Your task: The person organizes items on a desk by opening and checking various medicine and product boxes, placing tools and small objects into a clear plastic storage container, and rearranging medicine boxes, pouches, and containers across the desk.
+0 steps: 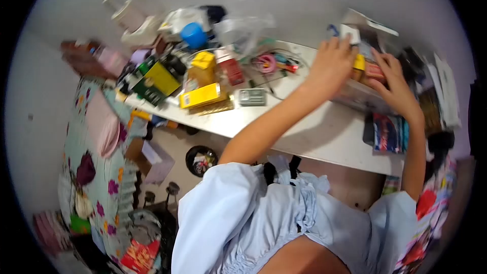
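Note:
At the right end of the white desk (304, 144) stands a clear plastic bin (362, 96) holding several small boxes. My left hand (332, 66) is over the bin's left side, its fingers closed on a small white box (350, 34) at the back. Over the bin's right side, my right hand (393, 86) has its thumb and fingers spread around a red-orange box (374, 71). A yellow box (358, 67) sits between the two hands. Blur hides the exact finger contacts.
Yellow boxes (203, 96), a red-and-white box (230, 66), a grey-green box (252, 97) and a blue-lidded container (193, 34) crowd the desk's left half. A dark packet (388, 132) lies right of the bin. Below are a round bin (201, 161) and an open carton (152, 160).

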Demonstrator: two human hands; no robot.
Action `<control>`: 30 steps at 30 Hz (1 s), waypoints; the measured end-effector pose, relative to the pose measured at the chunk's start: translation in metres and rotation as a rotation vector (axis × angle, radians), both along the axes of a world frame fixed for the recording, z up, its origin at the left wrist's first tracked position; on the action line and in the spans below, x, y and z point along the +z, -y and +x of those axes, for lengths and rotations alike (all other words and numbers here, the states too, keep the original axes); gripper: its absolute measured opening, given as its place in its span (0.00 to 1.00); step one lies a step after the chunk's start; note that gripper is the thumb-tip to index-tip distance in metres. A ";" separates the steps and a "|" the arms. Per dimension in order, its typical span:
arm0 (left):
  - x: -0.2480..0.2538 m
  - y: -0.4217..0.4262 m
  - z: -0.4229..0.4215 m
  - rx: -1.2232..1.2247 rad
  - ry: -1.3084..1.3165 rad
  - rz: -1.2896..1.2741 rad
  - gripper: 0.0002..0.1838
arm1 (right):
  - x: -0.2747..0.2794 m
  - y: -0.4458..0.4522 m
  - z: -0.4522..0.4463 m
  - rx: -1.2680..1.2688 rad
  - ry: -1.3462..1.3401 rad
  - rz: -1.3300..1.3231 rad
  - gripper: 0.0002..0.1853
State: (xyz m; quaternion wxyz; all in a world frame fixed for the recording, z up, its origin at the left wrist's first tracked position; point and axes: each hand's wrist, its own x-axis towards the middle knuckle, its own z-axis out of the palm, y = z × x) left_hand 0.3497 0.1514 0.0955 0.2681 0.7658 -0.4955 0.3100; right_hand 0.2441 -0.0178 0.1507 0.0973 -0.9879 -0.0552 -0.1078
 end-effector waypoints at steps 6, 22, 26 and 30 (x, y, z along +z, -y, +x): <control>0.022 -0.087 -0.016 -0.037 -0.054 -0.238 0.21 | 0.031 -0.074 0.003 0.113 0.435 -0.011 0.23; -0.076 -0.308 0.029 0.372 -0.404 0.210 0.30 | -0.046 -0.283 0.144 0.473 0.310 -0.244 0.21; -0.061 -0.324 0.022 0.253 -0.544 -0.147 0.27 | -0.050 -0.292 0.169 0.306 0.208 -0.213 0.21; -0.065 -0.339 0.014 0.003 -0.970 -0.808 0.23 | -0.047 -0.294 0.178 0.409 -0.058 -0.083 0.22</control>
